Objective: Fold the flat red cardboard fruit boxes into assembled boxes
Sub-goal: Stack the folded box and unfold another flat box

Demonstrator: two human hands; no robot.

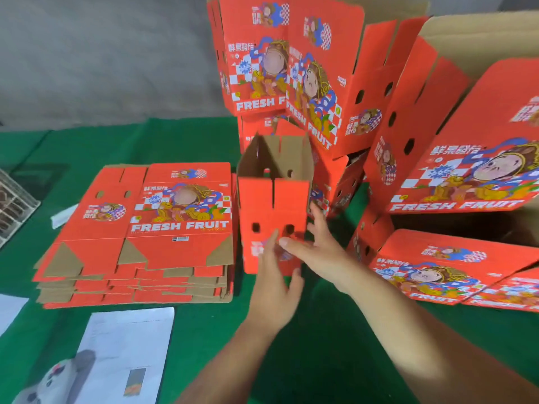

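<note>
You are holding a half-formed red box (272, 217) upright on the green counter (320, 330), its long axis running vertically and its open brown mouth facing up. Your left hand (275, 290) is pressing against its lower front with fingers nearly straight; your right hand (318, 246) is lying spread along its right edge. The hands are hiding the box's lower print. Just left, the stack of flat boxes (140, 234) is lying face up, reading "FRESH FRUIT". Assembled boxes (291, 71) are leaning behind and to the right, some cut off by the frame, carrying the same words
</note>
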